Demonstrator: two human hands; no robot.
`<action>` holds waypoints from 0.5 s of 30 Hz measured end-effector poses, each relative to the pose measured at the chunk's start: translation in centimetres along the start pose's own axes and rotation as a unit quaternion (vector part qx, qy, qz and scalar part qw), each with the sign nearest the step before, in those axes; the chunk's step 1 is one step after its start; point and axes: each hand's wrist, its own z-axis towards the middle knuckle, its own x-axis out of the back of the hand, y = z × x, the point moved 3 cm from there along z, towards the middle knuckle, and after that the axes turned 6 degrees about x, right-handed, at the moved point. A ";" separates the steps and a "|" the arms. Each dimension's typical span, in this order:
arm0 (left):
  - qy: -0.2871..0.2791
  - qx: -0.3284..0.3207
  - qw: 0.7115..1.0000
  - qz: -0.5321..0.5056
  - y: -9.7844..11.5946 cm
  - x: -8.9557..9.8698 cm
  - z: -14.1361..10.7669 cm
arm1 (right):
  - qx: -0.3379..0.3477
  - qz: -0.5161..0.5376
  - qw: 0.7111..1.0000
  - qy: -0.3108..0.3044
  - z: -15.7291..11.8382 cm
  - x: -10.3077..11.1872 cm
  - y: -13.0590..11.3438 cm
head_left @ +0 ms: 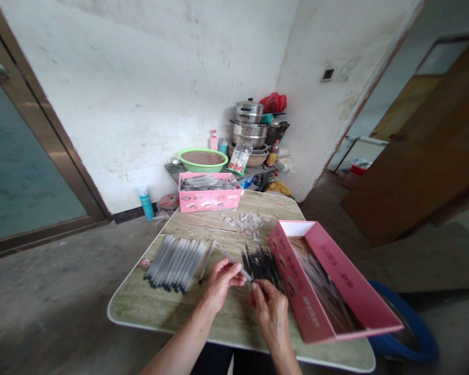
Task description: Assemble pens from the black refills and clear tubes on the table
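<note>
My left hand (221,284) is closed around a translucent grey pen (229,255), which slants down to the right over the table. At its lower end, the fingers of my right hand (271,310) pinch together; a dark tip shows there, mostly hidden by the fingers. Left of my hands lies a tidy row of similar pens (175,260) with black ends towards me. One single pen (207,262) lies apart from that row. Slim black pen parts (261,263) are heaped just beyond my right hand. Small whitish pieces (245,223) are scattered farther back.
On the right of the table (140,307) stands a long pink box (297,286) holding pale tubes. Another pink box (211,201), full of pens, is at the back. Behind it are a green basin (203,167) and stacked pots (250,133). A blue round object (418,328) sits below right.
</note>
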 end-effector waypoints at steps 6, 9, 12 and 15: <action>0.023 0.002 1.000 -0.014 -0.1 0.2 0.0 | 0.016 0.003 1.000 0.019 -0.1 -0.3 -0.1; 0.027 0.004 0.999 -0.023 0.1 0.2 0.0 | 0.004 0.018 1.000 0.010 -0.1 -0.4 0.1; 0.028 0.004 0.999 -0.020 0.2 0.2 0.0 | 0.002 0.002 1.000 0.025 0.0 -0.3 0.3; 0.028 0.005 1.000 -0.010 0.1 0.2 0.0 | 0.029 -0.041 0.998 0.036 0.0 -0.2 0.4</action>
